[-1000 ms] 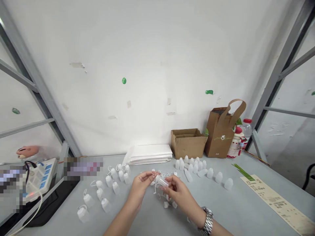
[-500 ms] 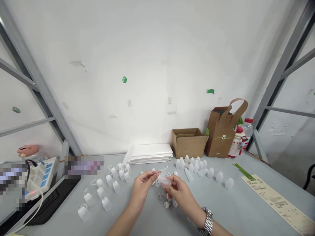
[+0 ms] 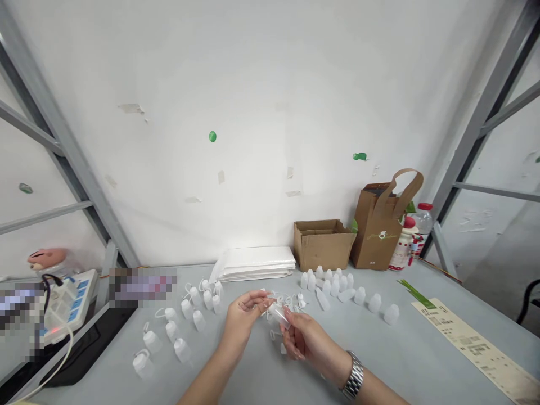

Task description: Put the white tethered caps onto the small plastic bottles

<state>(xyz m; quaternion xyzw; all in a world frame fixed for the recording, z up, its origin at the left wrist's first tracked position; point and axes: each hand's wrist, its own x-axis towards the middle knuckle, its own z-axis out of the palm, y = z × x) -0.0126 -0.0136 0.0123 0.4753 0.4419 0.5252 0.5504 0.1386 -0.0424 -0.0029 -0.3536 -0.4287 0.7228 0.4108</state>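
A small translucent plastic bottle (image 3: 279, 315) is held tilted between my two hands over the middle of the desk. My left hand (image 3: 247, 315) pinches its upper left end, where the fingers hide the neck. At the bottle's lower right end, my right hand (image 3: 307, 336) grips with thumb and fingers. Behind and below the hands lie several loose white caps with loop straps (image 3: 301, 300), partly covered by my fingers. To the left stand several bottles fitted with looped caps (image 3: 182, 350). Several bottles without such caps (image 3: 391, 314) are on the right, a few lying on their sides.
Along the wall are a stack of white envelopes or boards (image 3: 253, 263), an open cardboard box (image 3: 324, 250) and a brown handled bag (image 3: 375, 236). A printed paper strip (image 3: 476, 343) lies at right. A power strip (image 3: 70, 306) and a black flat object (image 3: 90, 346) are at left.
The bottle has tipped further, its right end lower. My right hand has shifted its grip and turned, its fingers lower. A strap that stuck up above the bottle no longer stands out.
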